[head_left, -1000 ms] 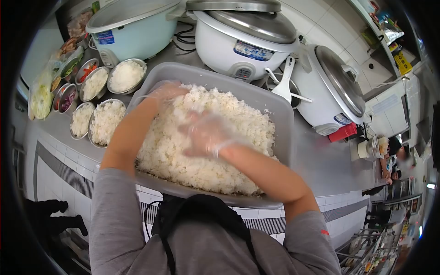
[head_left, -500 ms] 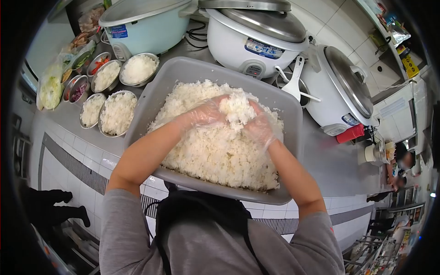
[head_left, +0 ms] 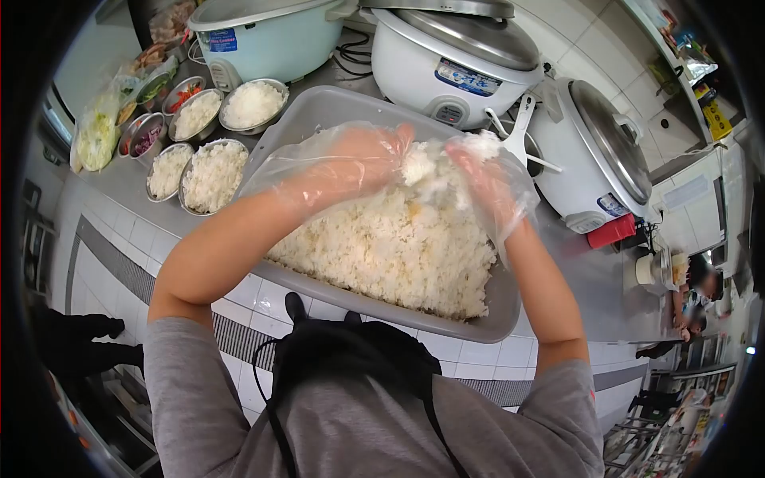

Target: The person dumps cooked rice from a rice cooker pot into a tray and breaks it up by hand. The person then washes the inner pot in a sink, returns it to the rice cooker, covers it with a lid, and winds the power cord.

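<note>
White cooked rice [head_left: 390, 247] fills much of a large grey tub [head_left: 319, 103]. Both hands wear clear plastic gloves and are over the tub's far half. My left hand [head_left: 370, 155] has rice at its fingertips, with its fingers curled against a clump. Facing it, my right hand [head_left: 482, 179] holds rice between thumb and fingers near the far right rim. Loose rice lies between the two hands. Several metal bowls of rice [head_left: 213, 175] stand left of the tub.
Behind the tub are a pale blue cooker [head_left: 279, 44], a white rice cooker [head_left: 446, 72] and another cooker [head_left: 590, 151] at right. A white paddle [head_left: 519, 131] rests near the tub's corner. Bagged cabbage [head_left: 97, 139] lies far left. People are at far right and left.
My hands have moved apart, and the rice clump between them has split into separate portions. Half a second earlier they were pressed around one clump. The view has shifted slightly.
</note>
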A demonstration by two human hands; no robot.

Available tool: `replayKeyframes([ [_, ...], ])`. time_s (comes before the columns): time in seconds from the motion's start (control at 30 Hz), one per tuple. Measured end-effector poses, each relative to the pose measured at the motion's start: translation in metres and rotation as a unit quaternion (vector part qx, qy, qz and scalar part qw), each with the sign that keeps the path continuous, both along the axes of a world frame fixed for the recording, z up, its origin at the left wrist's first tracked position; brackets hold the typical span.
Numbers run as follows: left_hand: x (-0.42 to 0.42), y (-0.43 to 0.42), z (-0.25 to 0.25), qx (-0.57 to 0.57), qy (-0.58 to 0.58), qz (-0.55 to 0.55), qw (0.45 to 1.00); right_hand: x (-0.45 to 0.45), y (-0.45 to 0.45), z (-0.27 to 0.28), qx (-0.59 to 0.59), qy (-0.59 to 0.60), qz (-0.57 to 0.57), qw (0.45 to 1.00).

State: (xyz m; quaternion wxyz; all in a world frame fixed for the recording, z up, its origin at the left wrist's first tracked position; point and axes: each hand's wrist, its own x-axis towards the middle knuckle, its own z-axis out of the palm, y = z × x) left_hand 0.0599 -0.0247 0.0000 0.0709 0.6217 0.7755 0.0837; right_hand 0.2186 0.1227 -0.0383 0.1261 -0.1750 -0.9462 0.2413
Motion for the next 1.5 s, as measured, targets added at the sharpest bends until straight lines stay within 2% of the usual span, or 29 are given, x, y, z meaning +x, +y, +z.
replayKeyframes([
  [0.03,-0.002,0.000,-0.004,-0.001,0.000,-0.002,1.000,-0.004,-0.001,0.002,-0.001,0.000,-0.002,1.000],
  [0.1,-0.011,-0.002,-0.013,-0.027,-0.127,-0.029,0.991,-0.010,-0.007,0.006,-0.280,-0.100,-0.119,0.947],
  [0.13,-0.025,-0.005,-0.030,-0.027,-0.127,-0.031,0.991,-0.004,0.003,-0.006,-0.191,-0.187,-0.108,0.958],
  [0.2,-0.059,-0.013,-0.067,-0.267,-0.171,-0.118,0.941,0.030,0.010,-0.040,-0.235,-0.203,-0.080,0.947],
  [0.27,-0.049,-0.045,-0.053,-0.240,-0.160,-0.098,0.952,0.043,-0.007,-0.035,-0.274,-0.220,-0.047,0.935],
  [0.33,-0.034,-0.055,-0.058,-0.228,-0.154,-0.081,0.958,0.035,-0.056,-0.006,-0.074,-0.259,-0.089,0.959],
  [0.37,-0.021,-0.045,-0.065,-0.136,-0.229,-0.046,0.963,0.024,-0.068,-0.012,-0.078,-0.262,-0.090,0.958],
  [0.43,-0.009,-0.023,-0.068,-0.033,-0.296,-0.006,0.955,-0.009,-0.082,-0.017,0.005,-0.092,-0.100,0.991],
  [0.5,-0.010,-0.008,-0.066,0.027,-0.406,-0.018,0.913,-0.040,-0.070,-0.034,0.055,0.052,0.060,0.995],
  [0.53,-0.015,-0.005,-0.071,0.029,-0.405,-0.016,0.914,-0.049,-0.064,-0.040,0.056,0.053,0.063,0.995],
  [0.63,-0.027,-0.004,-0.062,0.172,-0.559,-0.069,0.808,-0.071,-0.054,-0.034,0.055,0.157,0.058,0.984],
  [0.7,-0.033,-0.014,-0.041,0.119,-0.643,0.014,0.756,-0.077,-0.054,-0.016,-0.158,0.318,0.057,0.933],
  [0.73,-0.032,-0.019,-0.027,0.136,-0.593,0.033,0.793,-0.076,-0.054,0.002,-0.161,0.316,0.060,0.933],
  [0.8,-0.041,-0.006,-0.030,0.155,-0.539,-0.007,0.828,-0.073,-0.051,0.044,-0.002,0.136,-0.049,0.989],
  [0.87,-0.048,-0.001,-0.030,0.177,-0.481,-0.049,0.857,-0.074,-0.058,0.072,-0.049,0.074,-0.108,0.990],
  [0.9,-0.051,-0.001,-0.029,0.167,-0.431,0.035,0.886,-0.075,-0.057,0.080,-0.097,0.010,-0.169,0.981],
  [0.93,-0.053,-0.001,-0.028,0.154,-0.378,0.119,0.905,-0.085,0.001,0.012,0.201,0.277,0.107,0.934],
  [0.97,-0.056,-0.001,-0.029,0.157,-0.376,0.119,0.905,-0.085,0.014,0.005,0.202,0.279,0.109,0.933],
  [1.03,-0.064,-0.003,-0.036,0.166,-0.162,0.181,0.956,-0.082,0.024,0.002,-0.071,0.030,0.034,0.996],
  [1.07,-0.074,0.001,-0.048,0.167,-0.161,0.179,0.956,-0.083,0.026,0.003,-0.070,0.032,0.033,0.996],
  [1.13,-0.099,0.011,-0.084,0.079,-0.138,0.134,0.978,-0.082,0.026,0.005,-0.385,-0.073,0.030,0.919],
  [1.17,-0.103,0.007,-0.093,0.079,-0.137,0.133,0.979,-0.077,0.036,-0.011,-0.386,-0.071,0.029,0.919],
  [1.27,-0.110,-0.005,-0.114,0.027,-0.458,0.156,0.875,-0.054,0.036,-0.023,-0.498,-0.094,-0.146,0.850],
  [1.33,-0.102,-0.011,-0.113,-0.012,-0.644,0.159,0.749,-0.059,0.023,-0.024,-0.501,-0.049,-0.132,0.854],
  [1.37,-0.089,-0.013,-0.111,-0.017,-0.646,0.160,0.746,-0.061,0.014,-0.030,-0.508,-0.011,-0.119,0.853],
  [1.4,-0.066,-0.013,-0.085,0.031,-0.710,0.138,0.690,-0.069,0.004,-0.034,-0.509,-0.013,-0.119,0.852],
  [1.43,-0.054,-0.010,-0.068,0.080,-0.765,0.112,0.629,-0.081,-0.005,-0.037,-0.302,-0.093,-0.048,0.948],
  [1.47,-0.054,-0.002,-0.069,0.079,-0.764,0.110,0.631,-0.087,-0.011,-0.039,-0.075,-0.168,0.022,0.983],
  [1.5,-0.055,0.010,-0.073,0.059,-0.713,0.043,0.697,-0.087,-0.017,-0.035,-0.074,-0.166,0.018,0.983],
])
